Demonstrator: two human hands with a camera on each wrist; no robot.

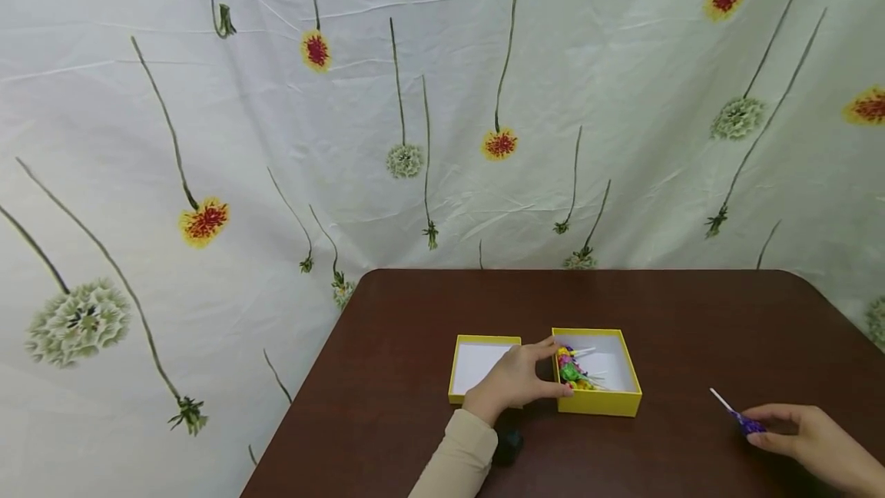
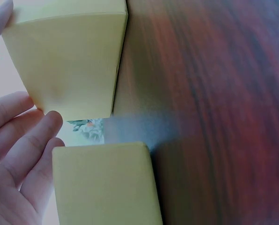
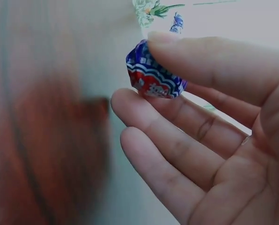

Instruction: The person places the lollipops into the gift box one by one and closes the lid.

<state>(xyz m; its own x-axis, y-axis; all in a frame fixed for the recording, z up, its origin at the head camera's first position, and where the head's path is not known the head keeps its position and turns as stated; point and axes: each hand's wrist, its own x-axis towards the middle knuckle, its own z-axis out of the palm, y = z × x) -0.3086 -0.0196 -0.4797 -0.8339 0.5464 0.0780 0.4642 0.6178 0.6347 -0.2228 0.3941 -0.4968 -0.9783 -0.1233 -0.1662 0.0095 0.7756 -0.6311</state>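
Observation:
My left hand point(image 1: 515, 379) spans the left side of a yellow box point(image 1: 600, 403), thumb at the near corner and fingers at the far one. Inside this white-lined box, several lollipops point(image 1: 570, 369) in colourful wrappers lie at the left, sticks pointing right. In the left wrist view the box wall point(image 2: 69, 65) shows between thumb and fingers. Over the table's right part, my right hand point(image 1: 809, 433) pinches a purple-wrapped lollipop point(image 1: 749, 425) by its head, its white stick pointing up and left. Its wrapper point(image 3: 153, 77) shows blue and red in the right wrist view.
A shallow yellow tray or lid point(image 1: 477, 360) with a white inside lies left of the box, partly behind my left hand. A small dark object point(image 1: 508, 446) sits beside my left sleeve. The brown table point(image 1: 415, 306) ends at a flower-printed curtain point(image 1: 449, 175).

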